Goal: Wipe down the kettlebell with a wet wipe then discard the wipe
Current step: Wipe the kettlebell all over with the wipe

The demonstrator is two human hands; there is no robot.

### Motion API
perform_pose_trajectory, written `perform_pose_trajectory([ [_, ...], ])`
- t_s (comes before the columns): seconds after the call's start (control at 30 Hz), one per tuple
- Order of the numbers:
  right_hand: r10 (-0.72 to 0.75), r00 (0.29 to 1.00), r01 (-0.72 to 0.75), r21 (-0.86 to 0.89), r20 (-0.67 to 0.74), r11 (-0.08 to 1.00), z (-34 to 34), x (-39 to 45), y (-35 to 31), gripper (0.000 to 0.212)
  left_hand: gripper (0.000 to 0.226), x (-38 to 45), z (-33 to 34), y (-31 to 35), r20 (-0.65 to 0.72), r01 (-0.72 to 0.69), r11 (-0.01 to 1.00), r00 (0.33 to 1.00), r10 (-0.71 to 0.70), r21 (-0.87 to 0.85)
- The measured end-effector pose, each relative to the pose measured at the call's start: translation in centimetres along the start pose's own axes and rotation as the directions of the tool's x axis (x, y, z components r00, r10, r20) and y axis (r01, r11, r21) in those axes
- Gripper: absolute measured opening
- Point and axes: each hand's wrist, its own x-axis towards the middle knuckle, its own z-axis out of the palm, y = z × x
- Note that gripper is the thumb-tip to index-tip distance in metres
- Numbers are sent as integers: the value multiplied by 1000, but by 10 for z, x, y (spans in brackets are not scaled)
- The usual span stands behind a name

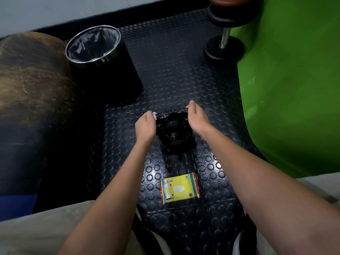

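— Two hands on that kettlebell (174,131), am I seeing right?

— Yes. It sits on the studded black floor mat (184,80), right between the hands. The left hand (146,126) is at the left end of the handle with a white wipe (155,114) poking out past the fingers; it looks pinched against the handle, though the fingers themselves are hidden behind the back of the hand.

— And the other one?

— The right hand (196,116) is curled round the right end of the handle, thumb on top, holding it.

— Where's the packet the wipe came from?

— Nearer the person than both hands, lying flat on the mat between the forearms: a yellow wipes pack (180,188) with a white flap in its middle.

— Anywhere to throw things?

— Beyond the left hand and off to its left stands a black bin (104,70) with a shiny rim and a dark liner inside. It's well apart from the kettlebell.

— What else is around?

— Past the right hand, farther off, a dumbbell (225,39) stands on end on the mat. To the right of the right arm a big green ball (294,89) bulges in, and left of the left arm there's a large brownish ball (33,74).
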Motion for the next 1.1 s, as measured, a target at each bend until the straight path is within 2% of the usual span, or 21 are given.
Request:
perform_pose_trajectory([
  [0.07, 2, 1000, -2, 2, -7, 1000, -1, 0, 1, 60, 37, -4, 5, 5, -18, -221, 951, 973, 230, 218],
  [0.13, -3, 1000, 2, -11, -19, 1000, 0, 0, 0, 60, 36, -7, 15, 4, -5, -408, 807, 892, 453, 427],
  [0.2, -12, 1000, 11, -29, -27, 1000, 1, 0, -2, 59, 37, -12, 26, -1, -19, -430, 730, 855, 518, 532],
  [0.3, -30, 999, 28, -48, -29, 998, 2, 0, -3, 58, 39, -25, 33, -10, -55, -515, 716, 793, 606, 471],
  [0.4, -31, 999, 30, -52, -13, 998, 3, 0, -2, 58, 35, -25, 26, -24, -79, -600, 733, 754, 652, 321],
  [0.53, -15, 1000, 16, -27, 24, 1000, 2, 1, -2, 60, 32, -19, 28, -31, -239, -534, 838, 804, 545, 116],
  [0.73, -9, 1000, 9, -3, 22, 1000, 3, 2, -1, 60, 29, -19, 32, -30, -298, -387, 922, 884, 361, -32],
  [0.83, -1, 1000, 1, 10, 32, 1000, 3, 2, -1, 60, 28, -20, 27, -26, -235, -212, 946, 960, 154, -245],
  [0.93, -2, 999, 2, 10, 34, 1000, 2, 0, -2, 60, 31, -12, 15, -27, -58, 111, 874, 986, -156, -474],
  [1.0, 1, 999, -2, 9, 34, 1000, 3, 0, -2, 60, 33, -5, 5, -28, 98, 287, 835, 957, -274, -469],
  [1.1, -4, 1000, 4, 2, 20, 1000, 3, 1, -3, 61, 38, 5, -6, -23, 169, 293, 910, 953, -253, -292],
])
